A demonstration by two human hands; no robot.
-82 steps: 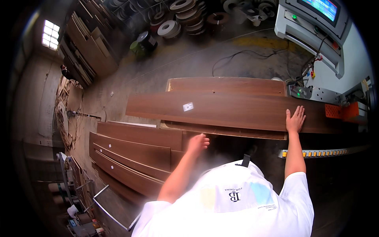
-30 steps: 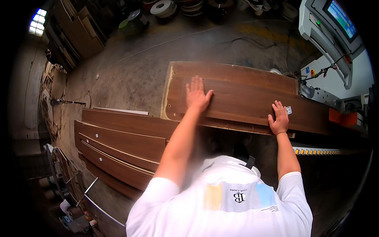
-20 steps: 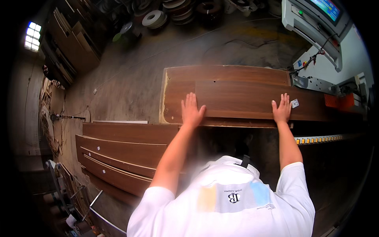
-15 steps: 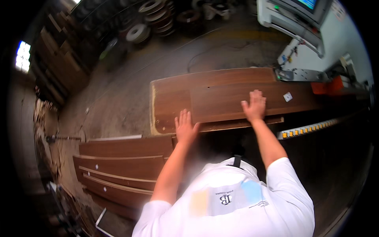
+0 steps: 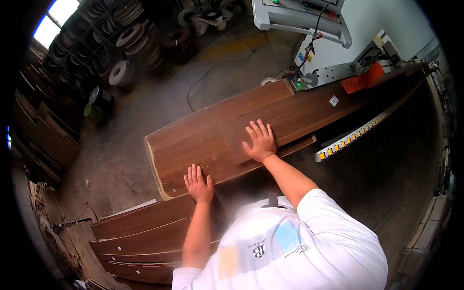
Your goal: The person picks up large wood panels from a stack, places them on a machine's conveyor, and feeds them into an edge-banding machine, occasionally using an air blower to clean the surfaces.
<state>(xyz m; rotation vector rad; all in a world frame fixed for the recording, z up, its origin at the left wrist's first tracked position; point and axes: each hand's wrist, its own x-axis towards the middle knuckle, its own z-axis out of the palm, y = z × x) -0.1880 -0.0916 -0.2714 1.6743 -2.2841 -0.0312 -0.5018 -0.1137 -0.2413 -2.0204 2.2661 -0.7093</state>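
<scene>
A long brown wood-look panel (image 5: 295,113) with a small white label lies on a brown support board (image 5: 186,137) with worn, pale edges. The panel's far right end runs in under the red guard (image 5: 369,79) of a machine. My right hand (image 5: 261,141) rests flat on the panel near its left end, fingers spread. Further left, my left hand (image 5: 198,183) lies on the support board's near edge with its fingers out. Neither hand grips anything.
Several brown panels (image 5: 145,222) lie stacked at lower left. A light grey machine (image 5: 386,24) stands at upper right, with a rail of yellow rollers (image 5: 343,143) before it. Reels of edge strip (image 5: 120,72), a dark bucket (image 5: 100,98) and a floor cable (image 5: 191,92) are beyond.
The head view has turned, so the scene appears tilted and shifted left. The labelled panel has slid right toward the red guard. My right hand sits farther left along it. Both hands stay flat.
</scene>
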